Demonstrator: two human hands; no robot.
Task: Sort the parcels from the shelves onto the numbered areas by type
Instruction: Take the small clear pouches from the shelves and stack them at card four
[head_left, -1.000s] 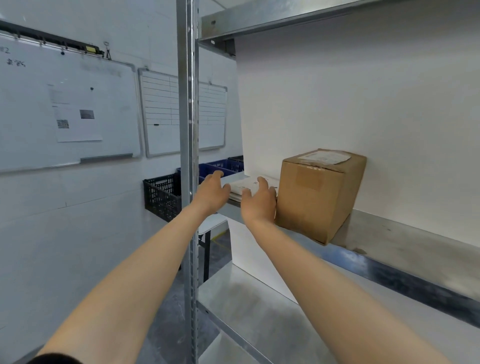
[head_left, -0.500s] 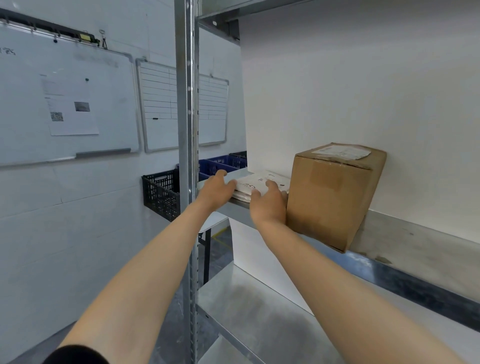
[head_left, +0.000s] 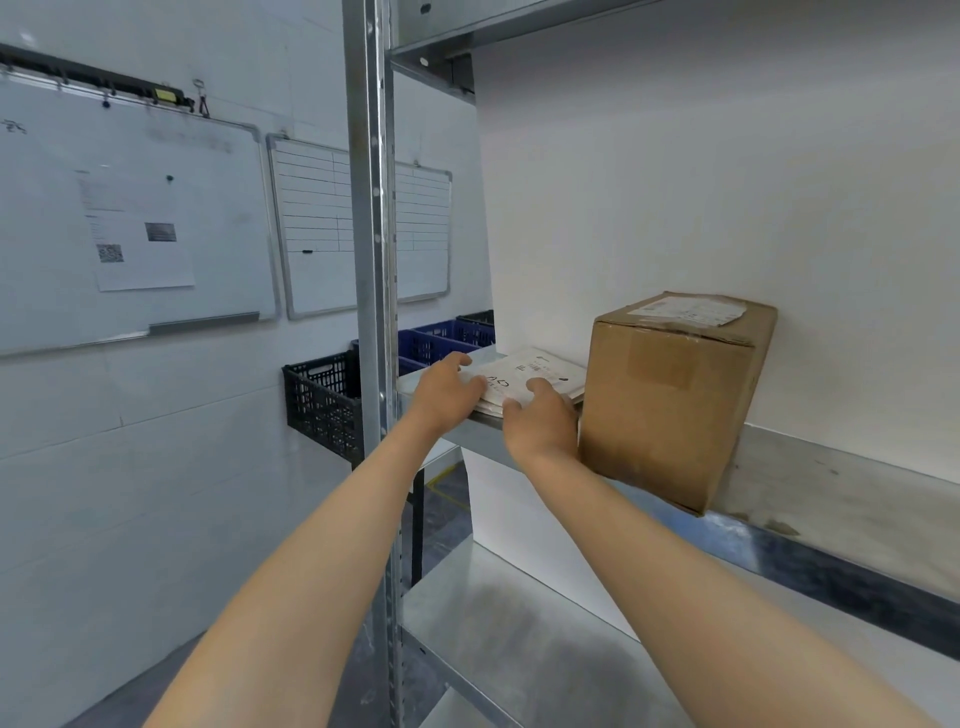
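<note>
A stack of flat white mailer parcels with printed labels lies at the left end of the upper metal shelf. My left hand holds the stack's left edge, thumb on top. My right hand grips its front edge, with fingers over the top sheet and thumb at the rim. Just right of my right hand stands a brown cardboard box with a shipping label on top, its front corner overhanging the shelf lip.
A steel upright rises between my arms and the wall. A lower shelf lies beneath. Black crate and blue crates sit behind the rack. Two whiteboards hang on the left wall.
Both hands have reached forward from the shelf edge onto the flat white parcels and closed on them. My view has moved closer and slightly left; the box has not moved.
</note>
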